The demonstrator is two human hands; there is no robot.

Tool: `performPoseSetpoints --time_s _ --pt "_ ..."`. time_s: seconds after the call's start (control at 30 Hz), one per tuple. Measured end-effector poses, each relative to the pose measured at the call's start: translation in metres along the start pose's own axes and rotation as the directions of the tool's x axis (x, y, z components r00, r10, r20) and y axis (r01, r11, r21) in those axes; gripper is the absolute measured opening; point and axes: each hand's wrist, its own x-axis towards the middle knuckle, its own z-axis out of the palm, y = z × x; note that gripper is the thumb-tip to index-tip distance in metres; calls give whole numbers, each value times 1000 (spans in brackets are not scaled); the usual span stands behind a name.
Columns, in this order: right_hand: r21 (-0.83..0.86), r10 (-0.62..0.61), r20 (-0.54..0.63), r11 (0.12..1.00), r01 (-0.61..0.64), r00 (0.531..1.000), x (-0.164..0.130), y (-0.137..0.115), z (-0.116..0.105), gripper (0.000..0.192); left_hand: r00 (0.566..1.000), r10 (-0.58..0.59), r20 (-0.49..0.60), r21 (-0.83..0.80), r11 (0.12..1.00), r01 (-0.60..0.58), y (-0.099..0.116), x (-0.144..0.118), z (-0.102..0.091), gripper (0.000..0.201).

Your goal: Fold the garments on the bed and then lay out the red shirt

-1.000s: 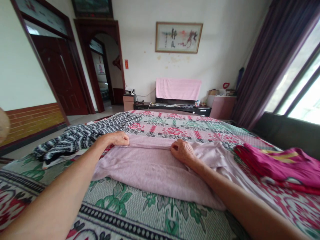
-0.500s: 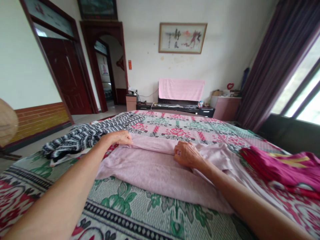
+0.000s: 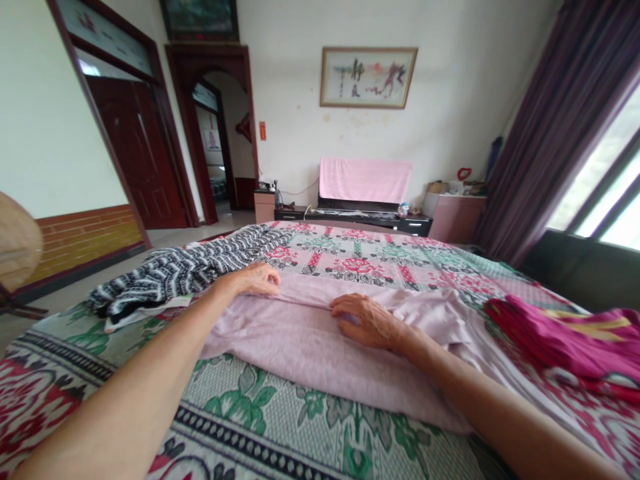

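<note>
A pale pink garment [image 3: 320, 347] lies spread across the bed, its far edge turned over in a long flap. My left hand [image 3: 256, 279] rests at the left end of that flap, fingers loosely bent and a little apart. On the flap's right part lies my right hand [image 3: 367, 321], open, its spread fingers touching the cloth. Wrinkled fabric of the same garment bunches beyond my right wrist, and my right forearm hides some of it.
A black-and-white patterned knit [image 3: 175, 270] lies on the bed's left side. Folded magenta and red clothes [image 3: 575, 340] sit at the right. A flowered bedspread [image 3: 240, 400] covers the bed. Beyond it stands a low black cabinet [image 3: 350, 219] with a pink cloth [image 3: 365, 179] above.
My right hand has loosened from its grip on the flap and spread its fingers, shifting slightly left. My left hand has moved a little right and its fingers have relaxed.
</note>
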Motion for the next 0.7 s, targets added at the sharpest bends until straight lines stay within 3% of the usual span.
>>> performPoseSetpoints --time_s 0.1,0.2,0.4,0.53,0.7 --pt "17 2 -4 1000 -2 1000 -2 -2 -3 27 990 -116 -84 33 992 119 -4 2 -4 33" --pt "33 5 2 999 -5 1000 -4 -4 -6 29 975 -160 -152 71 983 172 -13 4 -2 34" --pt "40 13 6 999 -13 1000 -5 -6 -8 25 998 -58 -38 118 991 62 -40 5 16 51" --pt "20 32 1 999 -32 999 -2 -9 -16 25 999 -25 42 84 996 21 -48 1 14 59" --pt "4 48 40 999 -48 998 32 -27 -16 31 999 2 44 -14 1000 -2 -56 -2 10 65"
